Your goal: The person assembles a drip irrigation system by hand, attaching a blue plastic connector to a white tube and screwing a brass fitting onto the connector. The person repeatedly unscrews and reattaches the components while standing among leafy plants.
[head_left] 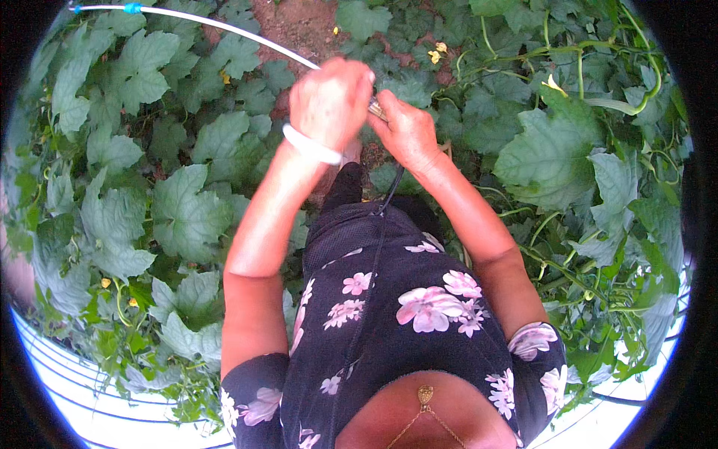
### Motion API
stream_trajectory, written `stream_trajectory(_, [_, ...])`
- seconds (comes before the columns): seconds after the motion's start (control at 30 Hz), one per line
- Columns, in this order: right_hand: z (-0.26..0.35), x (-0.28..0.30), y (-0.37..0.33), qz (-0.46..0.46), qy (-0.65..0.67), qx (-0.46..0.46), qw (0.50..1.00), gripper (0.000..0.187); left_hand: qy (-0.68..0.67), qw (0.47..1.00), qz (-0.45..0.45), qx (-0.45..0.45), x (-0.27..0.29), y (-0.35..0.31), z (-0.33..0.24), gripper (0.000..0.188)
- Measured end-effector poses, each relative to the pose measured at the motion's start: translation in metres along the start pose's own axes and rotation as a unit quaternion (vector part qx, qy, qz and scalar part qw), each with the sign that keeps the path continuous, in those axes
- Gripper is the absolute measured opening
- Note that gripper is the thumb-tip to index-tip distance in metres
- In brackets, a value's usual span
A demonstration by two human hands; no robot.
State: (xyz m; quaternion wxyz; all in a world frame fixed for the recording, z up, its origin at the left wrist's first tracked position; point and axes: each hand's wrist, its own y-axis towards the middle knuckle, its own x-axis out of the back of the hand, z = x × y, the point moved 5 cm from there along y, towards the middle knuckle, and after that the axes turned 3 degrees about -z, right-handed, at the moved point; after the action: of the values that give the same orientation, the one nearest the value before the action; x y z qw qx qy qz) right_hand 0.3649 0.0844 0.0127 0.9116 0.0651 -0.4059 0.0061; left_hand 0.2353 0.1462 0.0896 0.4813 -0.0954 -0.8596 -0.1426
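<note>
Dense green foliage fills the place on every side, with broad, lobed, rough-looking leaves crowding left and right of the person. Between them, near the top, a patch of bare reddish-brown soil shows. Slender green vine stems cross the right side, arching and looping among the leaves, and small yellow blossoms dot the growth. Along the lower rim, at both corners, lies a bright white expanse crossed by dark curved lines; what it is cannot be told.

Over the plants, just beyond the person's black garment with pink flowers, is a thin white rod with a blue collar. It runs from the upper left corner, above the leaves, down to the left hand, which wears a white bangle. This hand, slightly blurred, has its grip closed around the rod's near end. Just beside it, the right hand has its grip clamped on a short, silvery-brown piece; whether that joins the rod is hidden. A thin black cord hangs below the hands, along the garment.
</note>
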Motion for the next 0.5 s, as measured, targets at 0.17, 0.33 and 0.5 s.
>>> stream_trajectory(0.17, [0.009, 0.003, -0.007, 0.031, -0.04, 0.009, 0.999, 0.026, 0.238, 0.957, 0.141, -0.09, -0.022, 0.046, 0.045, 0.014])
stream_trajectory(0.33, [0.018, 0.01, -0.006, 0.026, -0.02, 0.047, 0.998, 0.027, 0.263, 0.924, 0.274, -0.042, -0.035, 0.05, 0.049, 0.021])
stream_trajectory(0.5, [0.013, 0.008, -0.004, 0.051, -0.018, 0.009, 0.998, 0.028, -0.074, 0.989, -0.071, -0.108, 0.004, 0.031, 0.038, 0.02])
